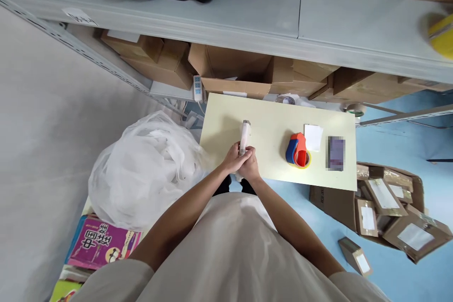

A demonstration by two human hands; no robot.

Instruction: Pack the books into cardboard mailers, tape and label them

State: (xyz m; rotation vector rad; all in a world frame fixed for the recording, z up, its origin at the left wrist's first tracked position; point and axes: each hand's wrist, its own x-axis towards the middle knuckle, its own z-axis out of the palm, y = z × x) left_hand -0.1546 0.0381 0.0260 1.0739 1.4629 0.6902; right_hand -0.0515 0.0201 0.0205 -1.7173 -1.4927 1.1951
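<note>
Over the near edge of the pale table (pixel 269 113), my left hand (pixel 232 157) and my right hand (pixel 249 166) are closed together round a slim white wrapped bundle (pixel 245 135). Its upper end sticks out past my fingers and looks dark at the tip; what is inside the wrapping I cannot make out. A little white material also shows below my hands. To the right on the tabletop stand a red and blue tape dispenser (pixel 296 150) with a yellow-edged roll, a white sheet of paper (pixel 313 137) and a blurred-out dark rectangular item (pixel 336 153).
A big clear bag of white wrapping (pixel 145 170) bulges at the left, above colourful books (pixel 101 243). Grey shelving (pixel 212 21) with cardboard boxes (pixel 237 86) runs behind the table. A large carton (pixel 332 205) of small parcels stands at the right, with one small box (pixel 355 255) on the floor.
</note>
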